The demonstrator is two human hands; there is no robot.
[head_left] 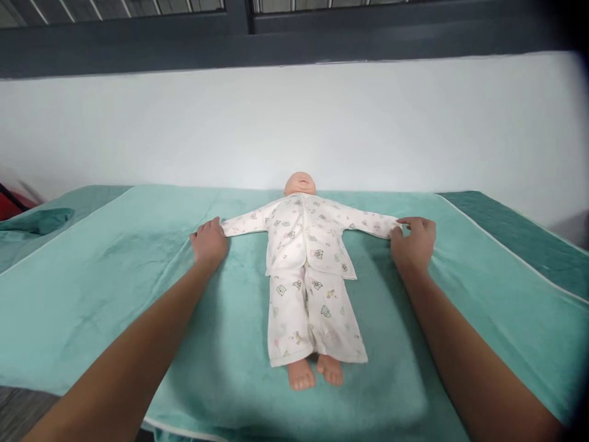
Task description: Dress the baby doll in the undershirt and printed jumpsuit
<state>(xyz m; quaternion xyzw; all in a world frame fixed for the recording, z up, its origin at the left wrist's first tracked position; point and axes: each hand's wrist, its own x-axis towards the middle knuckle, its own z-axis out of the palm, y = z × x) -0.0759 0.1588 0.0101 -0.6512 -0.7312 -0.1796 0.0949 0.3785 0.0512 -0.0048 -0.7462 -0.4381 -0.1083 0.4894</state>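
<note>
A baby doll (300, 183) lies on its back on a teal towel (115, 276), arms spread out to both sides. It wears a white printed top (304, 233) and matching trousers (308, 319), with bare feet (315, 371) toward me. My left hand (209, 240) is closed on the end of the doll's sleeve at the left. My right hand (414, 240) is closed on the end of the other sleeve at the right.
The towel covers a darker green padded surface (519, 236) that runs along a white wall (294, 123). A dark green cloth (34, 221) lies at the far left, with something red behind it. The towel's white-trimmed edge hangs near me.
</note>
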